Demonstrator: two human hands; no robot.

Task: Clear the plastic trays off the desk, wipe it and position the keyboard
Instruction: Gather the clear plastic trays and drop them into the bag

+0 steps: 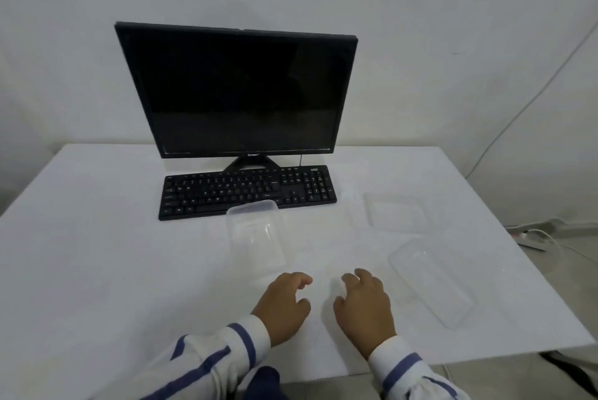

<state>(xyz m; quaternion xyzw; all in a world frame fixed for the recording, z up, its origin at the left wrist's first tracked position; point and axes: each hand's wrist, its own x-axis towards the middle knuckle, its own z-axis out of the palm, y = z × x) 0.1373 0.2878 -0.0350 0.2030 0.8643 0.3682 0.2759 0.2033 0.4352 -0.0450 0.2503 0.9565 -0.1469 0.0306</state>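
Observation:
Three clear plastic trays lie on the white desk [106, 237]. The middle tray [255, 237] leans with its far edge on the front of the black keyboard [226, 194]. A flat tray [396, 210] lies right of the keyboard. A long tray [432, 280] lies near the desk's right edge. My left hand [284, 305] hovers just in front of the middle tray, fingers loosely curled, holding nothing. My right hand [364, 302] hovers beside it, left of the long tray, also loosely curled and holding nothing.
A black monitor [239, 89] stands behind the keyboard, screen dark. A white cable [530, 101] hangs down the wall at the right. A power strip with cables [530, 237] lies on the floor beyond the desk's right edge.

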